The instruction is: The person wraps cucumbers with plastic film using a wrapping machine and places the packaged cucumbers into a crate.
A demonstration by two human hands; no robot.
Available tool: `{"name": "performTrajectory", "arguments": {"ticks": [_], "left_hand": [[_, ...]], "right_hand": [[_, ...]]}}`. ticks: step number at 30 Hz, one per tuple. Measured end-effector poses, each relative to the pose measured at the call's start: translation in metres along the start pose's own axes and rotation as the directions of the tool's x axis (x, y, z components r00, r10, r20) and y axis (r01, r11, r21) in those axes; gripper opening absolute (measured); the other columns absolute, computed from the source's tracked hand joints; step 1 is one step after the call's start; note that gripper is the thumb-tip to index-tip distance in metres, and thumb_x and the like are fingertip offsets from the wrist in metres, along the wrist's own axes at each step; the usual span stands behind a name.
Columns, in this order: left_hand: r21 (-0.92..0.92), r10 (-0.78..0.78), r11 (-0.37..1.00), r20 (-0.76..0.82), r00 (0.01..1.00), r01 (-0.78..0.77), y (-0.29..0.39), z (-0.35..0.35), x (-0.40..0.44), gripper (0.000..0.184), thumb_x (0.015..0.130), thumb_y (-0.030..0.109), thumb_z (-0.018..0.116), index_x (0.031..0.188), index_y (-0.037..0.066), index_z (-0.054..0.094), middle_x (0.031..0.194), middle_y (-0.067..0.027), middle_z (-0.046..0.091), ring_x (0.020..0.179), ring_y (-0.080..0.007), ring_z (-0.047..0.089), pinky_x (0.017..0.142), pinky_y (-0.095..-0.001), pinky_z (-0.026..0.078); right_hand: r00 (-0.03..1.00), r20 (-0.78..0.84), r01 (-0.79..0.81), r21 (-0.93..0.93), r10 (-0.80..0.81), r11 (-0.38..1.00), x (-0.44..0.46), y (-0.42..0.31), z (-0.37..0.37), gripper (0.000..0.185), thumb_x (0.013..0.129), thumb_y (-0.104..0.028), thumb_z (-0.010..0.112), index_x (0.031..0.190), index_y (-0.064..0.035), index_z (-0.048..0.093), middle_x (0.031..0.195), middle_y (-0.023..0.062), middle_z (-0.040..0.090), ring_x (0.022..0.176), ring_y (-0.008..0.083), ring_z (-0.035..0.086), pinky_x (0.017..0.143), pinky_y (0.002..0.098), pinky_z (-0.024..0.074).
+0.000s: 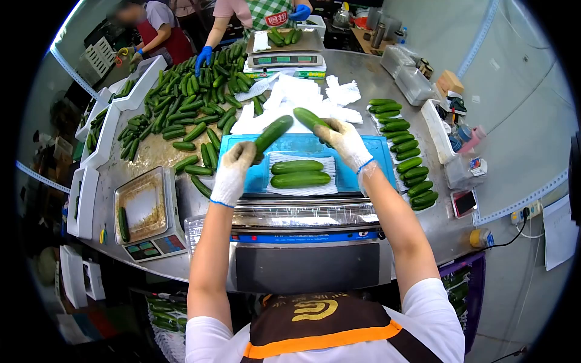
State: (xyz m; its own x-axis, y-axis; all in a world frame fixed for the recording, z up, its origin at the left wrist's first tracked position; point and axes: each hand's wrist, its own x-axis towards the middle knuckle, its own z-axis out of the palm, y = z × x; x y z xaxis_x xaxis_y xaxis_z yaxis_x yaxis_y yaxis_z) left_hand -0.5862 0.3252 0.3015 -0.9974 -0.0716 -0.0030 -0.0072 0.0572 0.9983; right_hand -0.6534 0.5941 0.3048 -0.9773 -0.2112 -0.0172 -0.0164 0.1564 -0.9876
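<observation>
My left hand (235,170), in a white glove, is closed around a cucumber (275,134) that tilts up to the right. Closed on the near end of a second cucumber (308,117) is my right hand (345,145), gloved too; this one points up to the left. Below and between them, two more cucumbers (301,179) lie side by side on a white textured pad (302,190). The pad rests on a blue surface (361,181), just beyond a wrapping machine with clear film (305,213).
A large heap of cucumbers (187,100) covers the table's left side. Filled cucumber packs (407,151) line the right. White sheets (296,97) lie ahead. One scale (145,209) stands left, another (284,59) at the back, near a co-worker's blue-gloved hand (204,59).
</observation>
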Motion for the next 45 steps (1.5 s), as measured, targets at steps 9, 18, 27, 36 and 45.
{"name": "performTrajectory", "arguments": {"ticks": [9,18,27,36,45], "left_hand": [[0.603,0.165,0.526,0.62,0.767,-0.6,0.017,0.056,-0.021,0.03,0.086,0.026,0.067,0.098,-0.001,0.065,0.124,-0.0211,0.059,0.121,-0.038,0.05,0.104,-0.0423,0.039],[0.526,0.279,0.403,0.709,0.648,-0.749,0.005,0.054,-0.036,0.036,0.082,0.027,0.073,0.102,0.0,0.062,0.126,-0.0243,0.057,0.123,-0.0411,0.051,0.106,-0.0463,0.039],[0.497,0.227,0.768,0.378,0.898,-0.403,0.013,0.03,-0.019,0.025,0.09,0.016,0.064,0.109,0.001,0.061,0.135,-0.0191,0.057,0.124,-0.0329,0.055,0.104,-0.0406,0.044],[0.551,0.163,0.766,0.329,0.93,-0.329,0.002,0.035,-0.003,0.054,0.088,0.032,0.069,0.129,0.002,0.053,0.137,-0.0211,0.054,0.128,-0.0372,0.05,0.107,-0.0397,0.04],[0.415,0.135,0.904,-0.047,0.99,-0.104,-0.04,0.073,0.002,0.039,0.096,0.033,0.055,0.12,0.004,0.064,0.121,-0.0171,0.064,0.113,-0.0312,0.061,0.1,-0.0362,0.045]], "right_hand": [[0.945,0.318,0.165,-0.249,-0.081,0.954,0.008,-0.001,0.002,0.046,0.087,-0.026,0.07,0.122,0.0025,0.063,0.113,0.0157,0.068,0.105,0.0214,0.062,0.094,0.0318,0.0471],[0.892,0.45,0.205,-0.499,0.049,0.842,0.008,0.002,0.014,0.046,0.09,-0.036,0.065,0.125,-0.0055,0.063,0.12,0.0167,0.066,0.109,0.0258,0.063,0.095,0.0343,0.0478],[0.983,0.184,0.01,-0.153,0.018,0.988,0.004,0.029,-0.001,0.066,0.099,-0.055,0.041,0.142,-0.0055,0.048,0.139,0.0166,0.054,0.124,0.0268,0.053,0.104,0.0363,0.0398],[0.99,0.135,-0.053,0.034,0.048,0.998,-0.014,0.044,-0.02,0.081,0.096,-0.064,0.043,0.139,0.0039,0.048,0.139,0.021,0.052,0.13,0.0283,0.049,0.108,0.0379,0.0378],[0.895,-0.359,0.115,-0.386,-0.264,0.915,-0.054,0.059,0.04,0.045,0.097,-0.032,0.055,0.125,0.0025,0.058,0.123,0.0246,0.061,0.116,0.0384,0.057,0.102,0.0391,0.0432]]}}
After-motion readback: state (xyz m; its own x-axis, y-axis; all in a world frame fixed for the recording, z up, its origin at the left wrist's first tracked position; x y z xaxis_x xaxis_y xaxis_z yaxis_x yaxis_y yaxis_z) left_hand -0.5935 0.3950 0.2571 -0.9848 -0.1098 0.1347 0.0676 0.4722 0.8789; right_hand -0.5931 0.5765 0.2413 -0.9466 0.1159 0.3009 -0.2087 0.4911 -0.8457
